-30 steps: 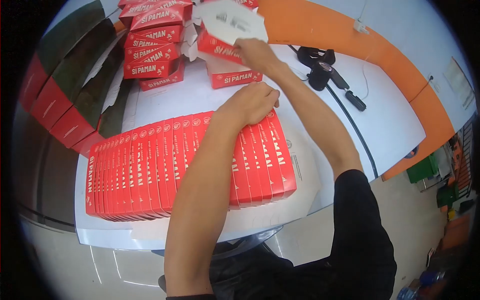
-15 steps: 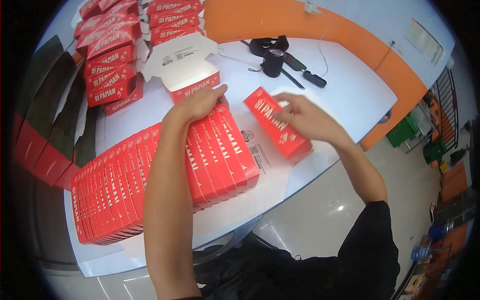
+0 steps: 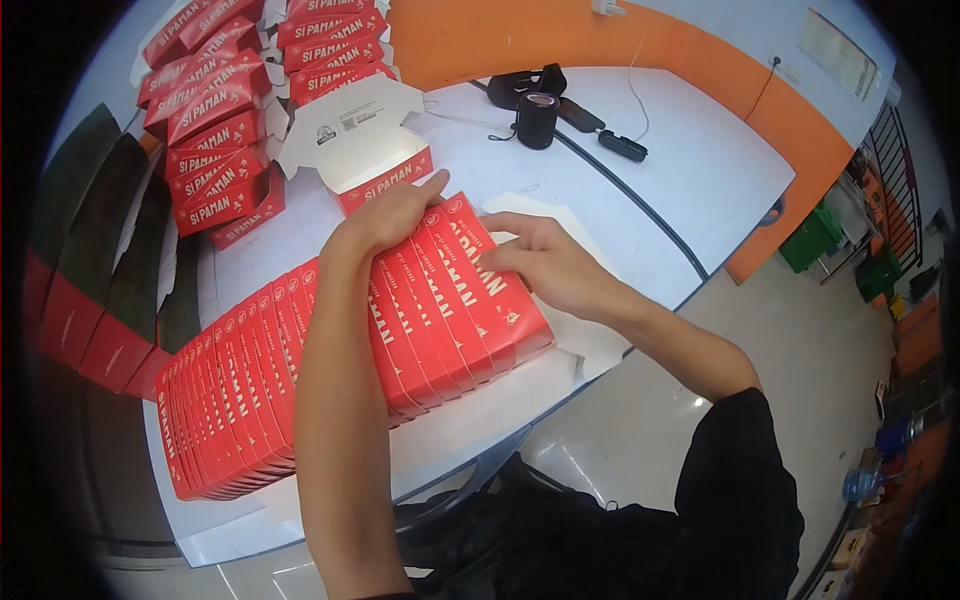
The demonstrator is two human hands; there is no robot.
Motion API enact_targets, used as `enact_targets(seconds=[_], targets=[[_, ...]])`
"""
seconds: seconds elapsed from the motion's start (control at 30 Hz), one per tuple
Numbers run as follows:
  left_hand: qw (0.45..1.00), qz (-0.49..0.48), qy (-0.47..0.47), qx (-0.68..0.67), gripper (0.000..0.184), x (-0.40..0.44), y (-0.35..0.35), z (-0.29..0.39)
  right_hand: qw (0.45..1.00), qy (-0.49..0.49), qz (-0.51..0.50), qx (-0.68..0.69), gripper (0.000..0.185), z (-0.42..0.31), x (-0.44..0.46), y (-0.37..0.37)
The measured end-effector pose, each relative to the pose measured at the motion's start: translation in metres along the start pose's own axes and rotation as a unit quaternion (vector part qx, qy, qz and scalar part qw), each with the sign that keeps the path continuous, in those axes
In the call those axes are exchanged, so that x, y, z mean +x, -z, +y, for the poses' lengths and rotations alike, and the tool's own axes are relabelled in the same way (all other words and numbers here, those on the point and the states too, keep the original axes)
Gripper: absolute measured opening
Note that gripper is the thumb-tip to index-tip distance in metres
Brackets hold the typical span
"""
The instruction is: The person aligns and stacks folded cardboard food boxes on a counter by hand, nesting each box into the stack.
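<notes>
A long row of red cartons (image 3: 235,385) lettered "SI PAMAN" stands packed together on the white table (image 3: 660,130). My left hand (image 3: 385,218) rests across the top edge of the row, near its right end, with the fingers partly spread and the thumb outstretched. The rightmost red carton (image 3: 515,325) lies against the row, and my right hand (image 3: 545,260) grips its right side with bent fingers. Just beyond my left hand sits an open red carton (image 3: 385,175) with a white inside and its lid folded back. White lid flaps stick out under my right hand.
Stacks of red cartons (image 3: 215,110) rise at the back left. Dark green and red nested pieces (image 3: 95,250) lean at the far left. A black cylindrical device (image 3: 537,118), a black strap and a cable lie at the back. An orange partition (image 3: 450,40) borders the table.
My right hand brought a red carton from the back stack down to the right end of the row, where it now touches the others. The view has shifted to the right.
</notes>
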State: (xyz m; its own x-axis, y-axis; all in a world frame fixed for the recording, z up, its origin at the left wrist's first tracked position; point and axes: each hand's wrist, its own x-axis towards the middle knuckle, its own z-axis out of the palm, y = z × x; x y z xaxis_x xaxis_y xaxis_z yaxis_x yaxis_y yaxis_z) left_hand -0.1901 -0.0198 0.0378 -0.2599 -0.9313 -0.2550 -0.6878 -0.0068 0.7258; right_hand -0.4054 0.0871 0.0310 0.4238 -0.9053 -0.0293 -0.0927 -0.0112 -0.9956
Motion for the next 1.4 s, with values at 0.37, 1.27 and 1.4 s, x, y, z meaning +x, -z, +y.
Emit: enact_targets(seconds=[0.37,1.27,1.4], targets=[[0.991,-0.015,-0.056,0.117,0.068,-0.019,0.005,0.014,0.988,0.019,0.042,0.147,0.045,0.030,0.004,-0.004],[0.995,0.040,-0.034,0.086,0.069,0.003,0.001,-0.002,0.893,0.064,-0.107,-0.433,0.044,0.038,0.107,0.050],[0.994,0.048,-0.029,0.097,0.065,0.004,0.000,-0.001,0.911,0.120,-0.139,-0.370,0.042,0.058,0.120,0.051]])
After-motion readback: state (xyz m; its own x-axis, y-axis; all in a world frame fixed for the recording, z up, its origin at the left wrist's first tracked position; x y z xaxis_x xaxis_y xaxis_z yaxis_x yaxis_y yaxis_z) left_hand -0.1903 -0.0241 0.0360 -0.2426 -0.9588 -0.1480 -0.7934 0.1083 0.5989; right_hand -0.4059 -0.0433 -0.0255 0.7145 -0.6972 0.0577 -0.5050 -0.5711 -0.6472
